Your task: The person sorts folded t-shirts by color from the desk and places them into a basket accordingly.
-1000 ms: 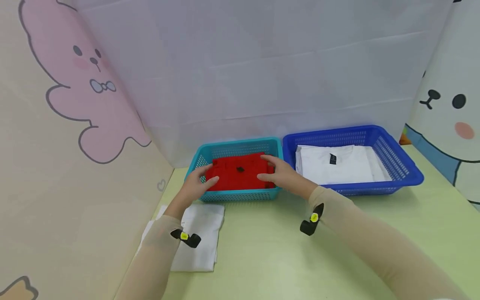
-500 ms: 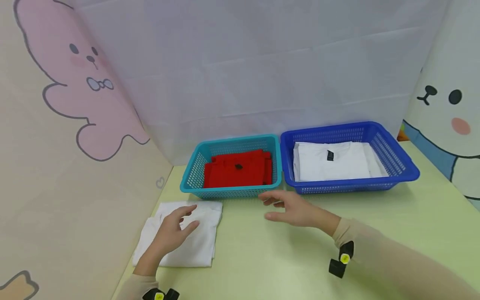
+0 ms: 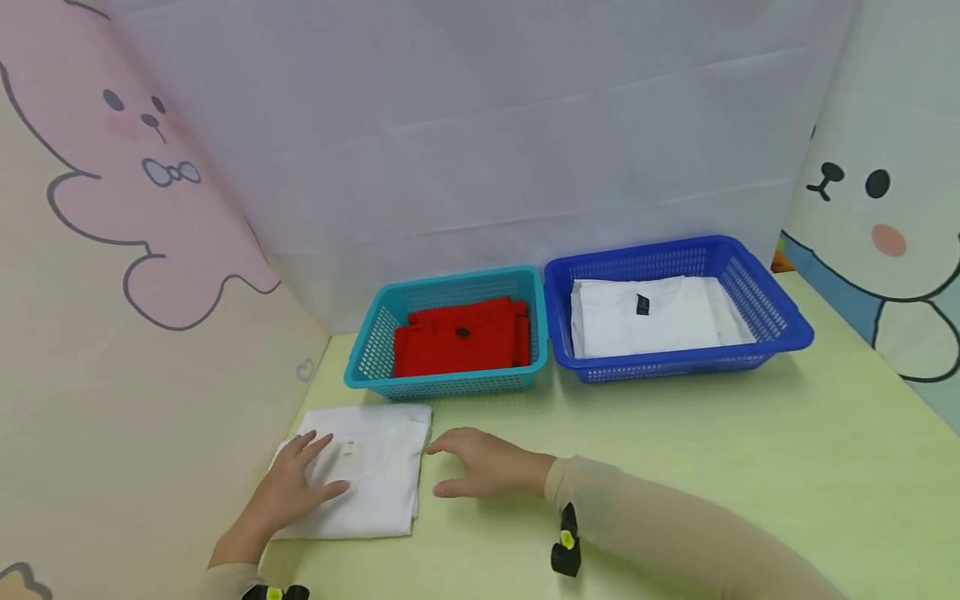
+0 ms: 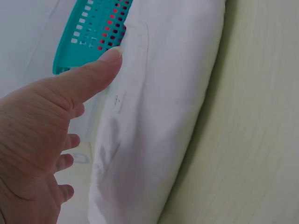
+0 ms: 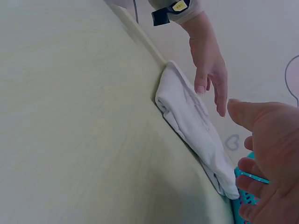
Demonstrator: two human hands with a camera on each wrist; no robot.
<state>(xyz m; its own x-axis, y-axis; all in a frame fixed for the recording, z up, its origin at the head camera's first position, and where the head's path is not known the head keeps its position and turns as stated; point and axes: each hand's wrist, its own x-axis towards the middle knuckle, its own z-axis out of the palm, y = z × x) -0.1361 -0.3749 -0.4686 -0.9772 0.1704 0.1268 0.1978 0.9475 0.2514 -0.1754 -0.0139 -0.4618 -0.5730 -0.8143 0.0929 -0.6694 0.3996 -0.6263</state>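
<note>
Over the left part of a folded white garment (image 3: 382,471), left hand (image 3: 288,492) with fingers parted and thumb held well away, gripping nothing; touching the cloth or just above it, hard to tell. Beside the garment's right edge, right hand (image 3: 487,467), thumb and fingers apart and pointing toward the cloth, likewise holding nothing. Garment lying flat at the left of the pale green tabletop (image 3: 675,467), in front of a teal basket (image 3: 450,383), with a small printed mark (image 3: 348,448) on its upper part (too tiny to read). Inside the teal basket, folded red clothes (image 3: 457,346) with a dark patch on top. Just beside it on the right, a blue basket (image 3: 682,356) with folded white clothes (image 3: 667,325) and a black tag (image 3: 642,305) uppermost. Behind both baskets, a white sheet (image 3: 465,150); on the left wall, a pink cartoon bear (image 3: 165,225); at the right, a white cartoon bear (image 3: 892,200).
</note>
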